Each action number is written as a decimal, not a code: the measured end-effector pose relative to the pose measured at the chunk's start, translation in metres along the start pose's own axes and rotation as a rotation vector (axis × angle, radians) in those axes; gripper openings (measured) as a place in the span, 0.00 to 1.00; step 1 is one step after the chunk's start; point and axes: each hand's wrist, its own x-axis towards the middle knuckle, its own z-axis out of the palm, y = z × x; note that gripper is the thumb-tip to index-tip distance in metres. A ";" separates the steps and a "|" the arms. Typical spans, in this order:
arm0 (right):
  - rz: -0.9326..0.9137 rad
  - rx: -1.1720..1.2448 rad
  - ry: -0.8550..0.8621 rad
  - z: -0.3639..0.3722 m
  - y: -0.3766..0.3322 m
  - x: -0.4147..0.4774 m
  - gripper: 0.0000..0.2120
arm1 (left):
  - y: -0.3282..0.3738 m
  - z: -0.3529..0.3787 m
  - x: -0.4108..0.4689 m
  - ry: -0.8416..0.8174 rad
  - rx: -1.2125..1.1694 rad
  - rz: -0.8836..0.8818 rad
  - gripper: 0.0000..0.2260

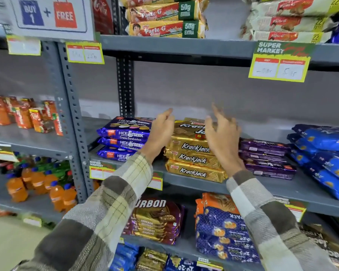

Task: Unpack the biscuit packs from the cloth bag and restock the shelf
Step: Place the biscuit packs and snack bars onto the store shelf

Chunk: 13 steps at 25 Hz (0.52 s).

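Observation:
A stack of gold Krackjack biscuit packs (194, 153) sits in the middle of the grey shelf (184, 182). My left hand (160, 132) is at the stack's left side, fingers relaxed and holding nothing. My right hand (222, 135) hovers at the stack's right side, fingers spread and blurred, also empty. Blue Hide & Seek packs (123, 139) are piled to the left and purple packs (266, 159) to the right of the stack. The cloth bag is out of view.
Blue biscuit packs (325, 153) lie at the shelf's far right. Parle-G packs (164, 18) fill the shelf above, Bourbon packs (157, 222) and blue 20-20 packs (223, 235) the one below. Orange drink bottles (41, 184) and juice cartons (24, 114) stand on the left rack.

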 end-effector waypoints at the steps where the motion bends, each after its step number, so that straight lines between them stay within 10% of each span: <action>1: -0.079 -0.032 -0.017 0.009 -0.016 -0.004 0.27 | -0.004 -0.005 -0.006 0.078 0.233 0.167 0.21; 5: -0.317 -0.056 -0.057 0.065 -0.066 -0.037 0.33 | -0.040 -0.066 -0.034 0.405 0.981 0.352 0.27; 13: -0.602 0.152 -0.238 0.183 -0.203 -0.143 0.36 | -0.136 -0.238 -0.128 0.514 1.260 0.026 0.30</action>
